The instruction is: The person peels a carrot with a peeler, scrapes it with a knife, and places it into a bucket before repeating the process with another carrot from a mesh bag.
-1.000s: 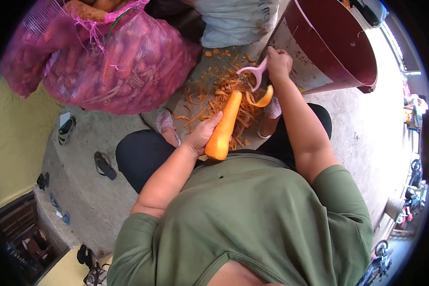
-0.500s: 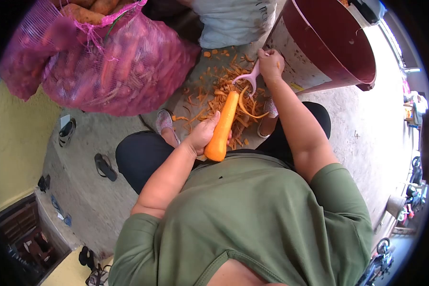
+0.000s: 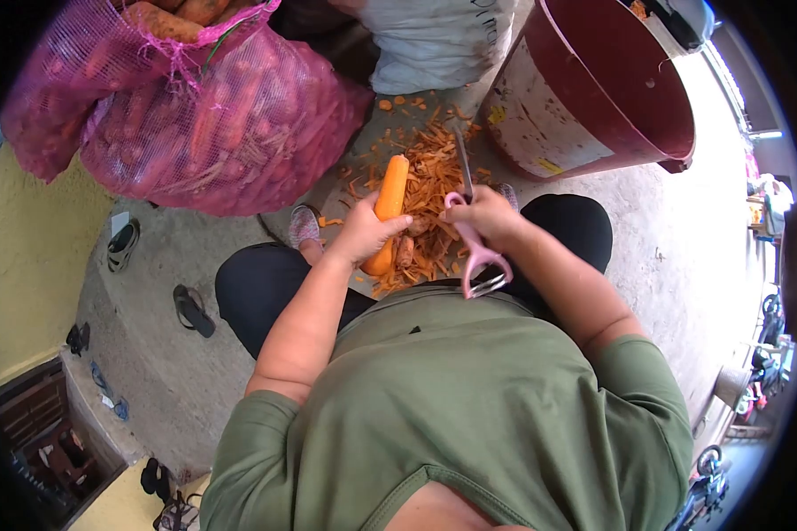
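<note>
My left hand (image 3: 368, 232) is wrapped round a peeled orange carrot (image 3: 391, 193), its narrow end pointing up and away from me. In my right hand (image 3: 491, 217) are both a pink peeler (image 3: 480, 257), its blade end hanging toward my lap, and a knife (image 3: 462, 161) with the blade pointing away. The knife's handle is hidden in the fist. Its blade is apart from the carrot. Orange peelings (image 3: 432, 146) lie heaped on the floor between my feet, under both hands. A browner carrot (image 3: 406, 251) shows among them, beside my left hand.
Pink mesh sacks full of carrots (image 3: 230, 133) stand at the far left. A white sack (image 3: 438, 44) is at the back, and a large dark-red tub (image 3: 549, 115) stands at the right. Several sandals, one a dark flip-flop (image 3: 194, 310), lie on the floor to the left.
My right hand has come down and closer from beside the tub; the peeler has turned blade-down and a knife now shows there. The carrot has shifted up and left.
</note>
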A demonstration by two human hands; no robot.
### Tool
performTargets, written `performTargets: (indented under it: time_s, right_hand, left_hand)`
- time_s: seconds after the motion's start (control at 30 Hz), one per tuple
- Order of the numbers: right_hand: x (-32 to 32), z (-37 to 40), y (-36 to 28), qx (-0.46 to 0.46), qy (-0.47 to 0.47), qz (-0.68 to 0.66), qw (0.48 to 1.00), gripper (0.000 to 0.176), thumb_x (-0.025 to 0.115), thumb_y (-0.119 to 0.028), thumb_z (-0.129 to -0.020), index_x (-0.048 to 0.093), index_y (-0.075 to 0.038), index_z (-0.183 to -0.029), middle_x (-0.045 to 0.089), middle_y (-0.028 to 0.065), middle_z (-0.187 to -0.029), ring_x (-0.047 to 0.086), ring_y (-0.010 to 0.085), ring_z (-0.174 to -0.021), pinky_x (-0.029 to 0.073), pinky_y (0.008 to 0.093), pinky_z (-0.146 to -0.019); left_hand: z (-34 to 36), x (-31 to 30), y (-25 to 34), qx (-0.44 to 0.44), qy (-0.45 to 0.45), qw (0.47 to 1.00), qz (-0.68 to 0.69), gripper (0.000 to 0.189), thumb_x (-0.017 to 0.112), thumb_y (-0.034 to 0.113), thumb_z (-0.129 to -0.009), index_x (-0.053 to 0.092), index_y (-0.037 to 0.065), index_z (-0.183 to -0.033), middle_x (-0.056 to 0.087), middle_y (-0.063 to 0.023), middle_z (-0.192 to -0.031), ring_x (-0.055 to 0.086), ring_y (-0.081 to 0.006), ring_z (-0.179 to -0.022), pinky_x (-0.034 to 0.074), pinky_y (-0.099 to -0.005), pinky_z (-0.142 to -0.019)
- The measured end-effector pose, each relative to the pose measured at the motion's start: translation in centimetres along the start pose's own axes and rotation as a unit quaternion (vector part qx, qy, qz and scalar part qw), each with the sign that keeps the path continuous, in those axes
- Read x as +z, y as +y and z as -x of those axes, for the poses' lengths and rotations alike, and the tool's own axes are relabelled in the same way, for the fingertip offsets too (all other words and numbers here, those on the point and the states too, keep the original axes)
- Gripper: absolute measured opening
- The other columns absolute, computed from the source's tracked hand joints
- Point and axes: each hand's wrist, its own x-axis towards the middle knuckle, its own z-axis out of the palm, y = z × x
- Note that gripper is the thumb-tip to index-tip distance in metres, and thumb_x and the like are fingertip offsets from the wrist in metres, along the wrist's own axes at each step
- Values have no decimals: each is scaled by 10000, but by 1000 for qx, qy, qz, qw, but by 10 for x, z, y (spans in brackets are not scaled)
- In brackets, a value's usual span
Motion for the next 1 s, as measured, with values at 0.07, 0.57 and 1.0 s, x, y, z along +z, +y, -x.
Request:
performTargets:
  time_s: [0.07, 0.57, 1.0]
  right_hand:
    - [-11, -1, -21, -69, 8, 294, 953, 188, 607, -121, -616, 529, -9, -744, 539, 80, -638, 525, 143, -586, 408, 275, -538]
    - [2, -16, -7, -43, -49, 398, 915, 256, 613, -202, -595, 525, 24, -679, 536, 157, -639, 524, 244, -625, 422, 325, -617]
    - [5, -68, 37, -52, -189, 302, 933, 212, 646, -195, -605, 555, -15, -668, 536, 80, -603, 510, 148, -569, 413, 308, -531]
  left_hand:
    - [-1, -1, 0, 17, 31, 996, -88, 391, 648, 150, -663, 493, -2, -989, 553, -68, -778, 546, -153, -688, 440, -276, -633]
    - [-5, -4, 0, -1, 70, 943, -326, 415, 650, 216, -576, 521, 28, -923, 586, -173, -826, 565, -314, -789, 437, -375, -684]
    - [2, 44, -4, 130, -13, 874, -468, 395, 639, 226, -609, 508, 77, -950, 590, -166, -832, 559, -323, -807, 438, -405, -683]
